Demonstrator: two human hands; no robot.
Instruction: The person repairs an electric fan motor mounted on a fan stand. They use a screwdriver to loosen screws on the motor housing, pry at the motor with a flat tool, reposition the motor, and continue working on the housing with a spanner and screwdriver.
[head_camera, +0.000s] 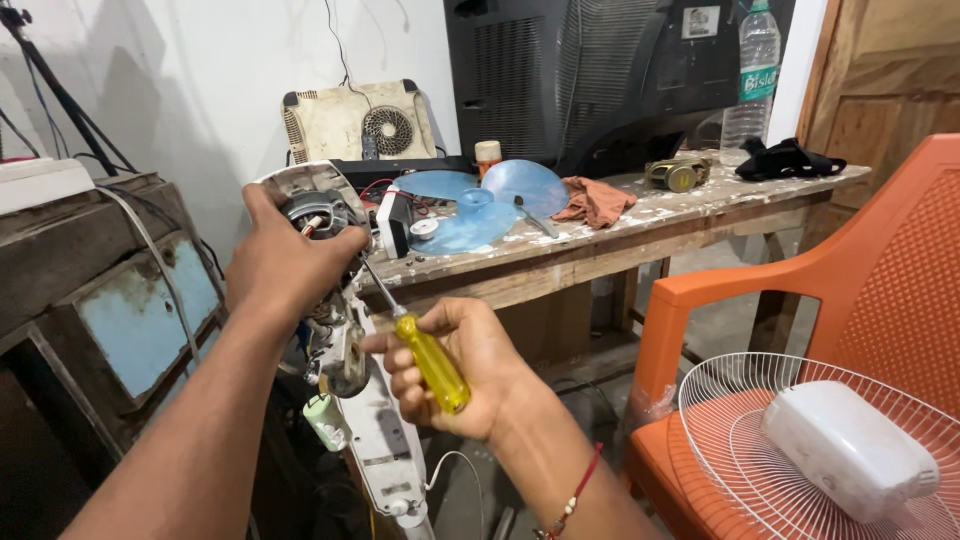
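- Head view, the thing in hand: a stripped fan motor assembly (318, 215), with copper windings and loose wires exposed, is held at about 10 o'clock from the frame centre, atop a white stand neck (375, 430) that runs down toward 6 o'clock.
- Handling, as a judgement: the motor is likely heavy and rigid for its size, top-heavy on the neck; the wires and the small white capacitor (325, 420) hanging at its 6 o'clock look fragile and are best left ungripped. The metal housing rim is judged the soundest place to be grasped.
- Left hand (285, 265): it is closed around the motor housing from the left, thumb over the top edge, fingers wrapped tight; the forearm comes up from 7 o'clock, wrist slightly bent.
- Right hand (455, 365): its fingers are curled firmly round the yellow handle of a screwdriver (425, 355), whose shaft points up toward 11 o'clock with the tip at the motor. The smooth plastic handle may be slippery, so a full grip suits it.
- Surroundings: a blue fan blade (480, 205) lies on the wooden workbench (690, 215) at 12 o'clock; a wire fan guard (740, 430) with a white rear cover (850, 450) rests on an orange chair (880, 260) at 4 o'clock.
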